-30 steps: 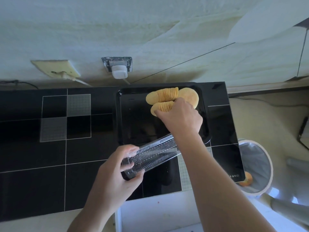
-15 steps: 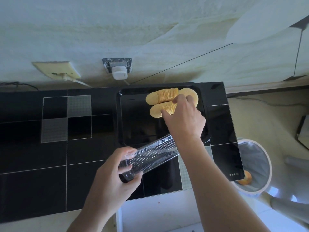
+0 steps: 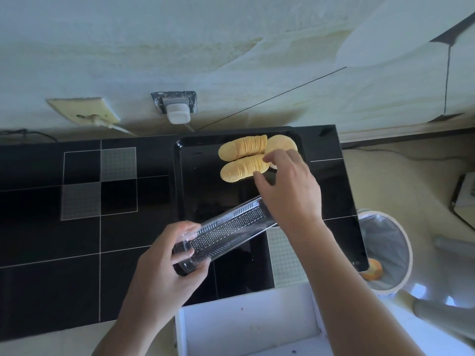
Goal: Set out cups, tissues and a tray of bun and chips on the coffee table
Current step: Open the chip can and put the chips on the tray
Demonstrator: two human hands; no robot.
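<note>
On the black tray [image 3: 190, 176] two rows of chips [image 3: 243, 158] already lie, the right hand [image 3: 288, 191] loosely open over them, the left hand [image 3: 164, 265] gripping the emptied plastic chip sleeve [image 3: 228, 227] beside it; bun, cups, tissues unseen.

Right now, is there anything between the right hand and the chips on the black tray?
Nothing visible. The right hand hovers directly at the chips on the tray, fingertips at the nearer stack. The clear container, held by the left hand, sits below the wrist, aside.
</note>
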